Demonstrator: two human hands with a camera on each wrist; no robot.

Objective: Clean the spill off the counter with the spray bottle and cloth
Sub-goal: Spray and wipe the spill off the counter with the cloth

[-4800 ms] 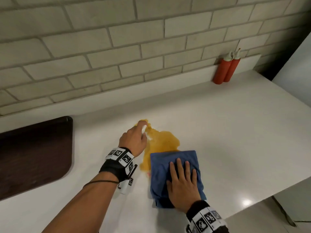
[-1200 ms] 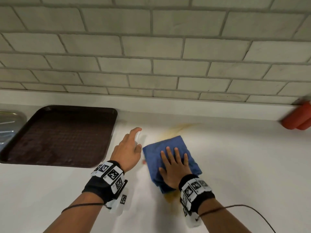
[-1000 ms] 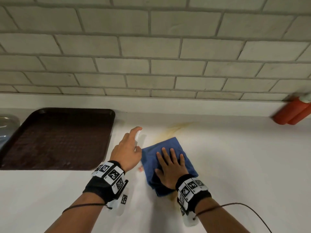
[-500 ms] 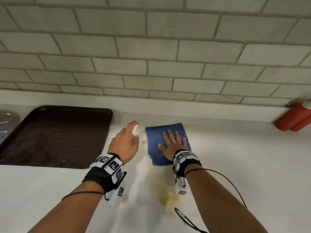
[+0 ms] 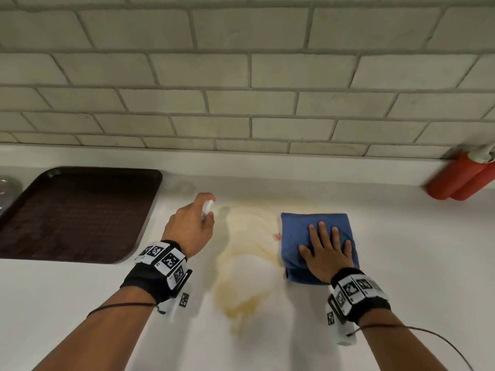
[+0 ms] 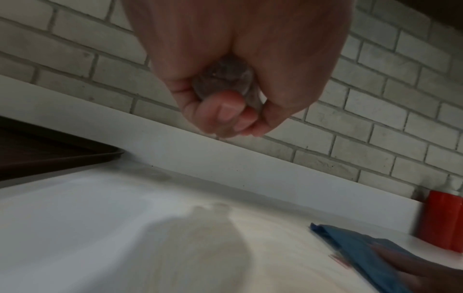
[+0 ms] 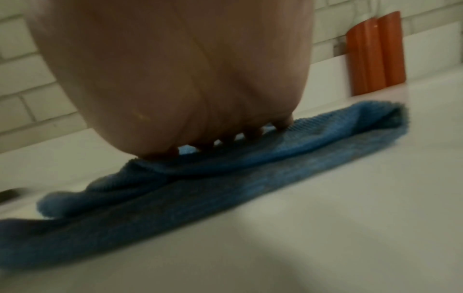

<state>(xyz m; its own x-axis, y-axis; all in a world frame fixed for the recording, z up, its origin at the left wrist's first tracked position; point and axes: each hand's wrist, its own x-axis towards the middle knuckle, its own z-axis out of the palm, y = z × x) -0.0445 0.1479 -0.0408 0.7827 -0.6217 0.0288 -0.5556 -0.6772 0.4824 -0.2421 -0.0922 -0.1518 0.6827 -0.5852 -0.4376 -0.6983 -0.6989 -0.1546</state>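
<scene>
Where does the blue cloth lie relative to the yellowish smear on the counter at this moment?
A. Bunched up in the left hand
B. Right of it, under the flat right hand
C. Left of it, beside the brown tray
B: the blue cloth lies right of the yellowish smear, with the right hand flat on top.

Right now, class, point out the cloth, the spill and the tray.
cloth [image 5: 300, 226], head view, bare far-left part.
spill [image 5: 249, 266], head view, middle of the smear.
tray [image 5: 77, 215], head view, its floor.
</scene>
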